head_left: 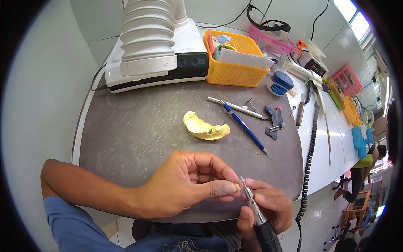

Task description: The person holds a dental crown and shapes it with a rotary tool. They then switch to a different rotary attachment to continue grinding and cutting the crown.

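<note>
My left hand (197, 182) pinches a small cream-coloured dental crown (237, 187) between thumb and forefinger. Wrapped in the fingers of my right hand (268, 201) is a rotary handpiece (259, 215) with a silver nose and a black body. Its pale pointed tip (242, 179) is right beside the crown. Beyond my hands, a yellow dental cast (205, 128) of part of an arch lies on the grey bench mat (130, 130). A blue mechanical pencil (245, 128) and a silver knife-like tool (239, 108) lie to its right.
A white extraction hose (147, 38) hangs over a white and black unit (191, 65). Right of it stand an orange basket (235, 73) and a blue-lidded jar (280, 83). Small burs and dark scraps (276, 117) lie nearby. A coiled black cord (310, 155) runs down the right. A person (365, 168) sits far right.
</note>
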Tool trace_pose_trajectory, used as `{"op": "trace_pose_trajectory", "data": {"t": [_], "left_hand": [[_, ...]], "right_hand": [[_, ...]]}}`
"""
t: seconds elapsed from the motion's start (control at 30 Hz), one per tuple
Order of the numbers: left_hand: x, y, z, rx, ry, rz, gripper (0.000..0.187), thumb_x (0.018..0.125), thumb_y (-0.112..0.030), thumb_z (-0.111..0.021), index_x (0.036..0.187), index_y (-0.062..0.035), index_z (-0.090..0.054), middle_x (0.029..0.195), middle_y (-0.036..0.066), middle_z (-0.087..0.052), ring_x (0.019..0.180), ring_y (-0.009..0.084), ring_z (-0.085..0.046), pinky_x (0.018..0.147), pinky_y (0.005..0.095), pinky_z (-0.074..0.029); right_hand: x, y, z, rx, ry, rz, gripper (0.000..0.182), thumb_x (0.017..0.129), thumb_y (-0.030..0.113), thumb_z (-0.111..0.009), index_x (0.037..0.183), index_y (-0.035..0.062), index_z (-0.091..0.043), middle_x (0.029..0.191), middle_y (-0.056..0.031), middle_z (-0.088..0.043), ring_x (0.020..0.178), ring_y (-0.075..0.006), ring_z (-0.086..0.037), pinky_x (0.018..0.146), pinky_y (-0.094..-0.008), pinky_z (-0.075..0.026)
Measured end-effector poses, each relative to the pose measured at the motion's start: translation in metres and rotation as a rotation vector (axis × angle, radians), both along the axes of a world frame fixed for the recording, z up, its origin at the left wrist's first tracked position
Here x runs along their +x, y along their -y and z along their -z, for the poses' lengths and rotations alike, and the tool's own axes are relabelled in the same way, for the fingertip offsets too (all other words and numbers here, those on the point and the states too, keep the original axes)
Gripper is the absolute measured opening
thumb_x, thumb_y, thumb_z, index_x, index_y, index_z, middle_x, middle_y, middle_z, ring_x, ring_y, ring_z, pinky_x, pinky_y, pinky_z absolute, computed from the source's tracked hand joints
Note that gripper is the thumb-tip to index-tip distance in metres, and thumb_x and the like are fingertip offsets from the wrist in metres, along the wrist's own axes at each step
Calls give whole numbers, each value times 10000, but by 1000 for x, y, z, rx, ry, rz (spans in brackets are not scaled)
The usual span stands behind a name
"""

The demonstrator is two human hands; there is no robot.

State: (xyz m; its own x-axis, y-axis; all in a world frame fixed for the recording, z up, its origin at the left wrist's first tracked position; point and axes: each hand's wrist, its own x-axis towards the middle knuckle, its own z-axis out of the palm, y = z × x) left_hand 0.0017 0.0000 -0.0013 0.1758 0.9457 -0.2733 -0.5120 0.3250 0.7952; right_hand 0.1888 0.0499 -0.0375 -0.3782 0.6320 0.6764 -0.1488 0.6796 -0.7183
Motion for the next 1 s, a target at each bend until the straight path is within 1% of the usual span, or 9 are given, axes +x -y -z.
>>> {"op": "trace_pose_trajectory", "data": {"t": [0.03, 0.17, 0.43, 0.53, 0.67, 0.73, 0.83, 1.0], "left_hand": [[0, 0, 0, -4, 16, -1, 122, 873, 19, -605, 992, 44, -587, 1047, 170, -634, 992, 194, -633, 870, 308, -556], [0, 0, 0, -5, 5, -1, 124, 874, 19, -604, 994, 43, -586, 1050, 171, -633, 996, 195, -631, 871, 310, -557], [-1, 0, 0, 2, -16, 1, 124, 872, 18, -606, 993, 33, -584, 1065, 172, -630, 1004, 195, -629, 875, 309, -552], [0, 0, 2, 14, -17, 4, 117, 872, 19, -605, 987, 32, -582, 1066, 175, -630, 1009, 198, -627, 876, 310, -552], [0, 0, 0, 7, -22, 1, 112, 874, 19, -602, 983, 30, -579, 1069, 179, -628, 1011, 200, -627, 876, 314, -553], [0, 0, 1, 15, -23, -2, 109, 874, 20, -602, 980, 27, -576, 1070, 181, -627, 1011, 203, -627, 876, 318, -553], [0, 0, 1, 16, -35, -5, 109, 873, 22, -603, 979, 24, -575, 1070, 181, -627, 1004, 203, -630, 873, 319, -555], [0, 1, 0, 8, -18, -9, 107, 872, 23, -605, 975, 24, -576, 1068, 180, -628, 994, 201, -633, 870, 315, -556]], "right_hand": [[-1, 0, 1, -30, -40, 29, 348, 679, -15, -768, 949, -13, -549, 778, -167, -652, 829, -324, -690, 737, -387, -586], [1, 1, 2, -35, -24, 5, 347, 680, -17, -766, 949, -17, -547, 778, -172, -653, 835, -327, -689, 733, -386, -586], [2, 0, -3, 34, 54, -28, 348, 676, 1, -774, 946, 4, -554, 763, -144, -649, 822, -329, -692, 716, -381, -588], [-1, 0, 0, -8, -3, 17, 343, 676, 3, -777, 941, 1, -558, 746, -136, -645, 808, -319, -694, 710, -383, -589], [0, 0, -2, 14, 24, -6, 342, 676, 5, -778, 940, 0, -559, 737, -133, -643, 807, -314, -694, 717, -385, -589], [-2, 0, 0, -22, -16, 12, 339, 678, 4, -775, 940, 0, -560, 745, -142, -649, 812, -314, -693, 732, -389, -586], [2, 1, -3, 8, 30, -25, 347, 679, 0, -774, 950, 2, -557, 769, -161, -661, 832, -320, -691, 743, -389, -582], [0, 0, -1, -25, -5, 7, 347, 677, -4, -777, 946, 2, -557, 779, -169, -665, 842, -322, -690, 747, -387, -580]]}}
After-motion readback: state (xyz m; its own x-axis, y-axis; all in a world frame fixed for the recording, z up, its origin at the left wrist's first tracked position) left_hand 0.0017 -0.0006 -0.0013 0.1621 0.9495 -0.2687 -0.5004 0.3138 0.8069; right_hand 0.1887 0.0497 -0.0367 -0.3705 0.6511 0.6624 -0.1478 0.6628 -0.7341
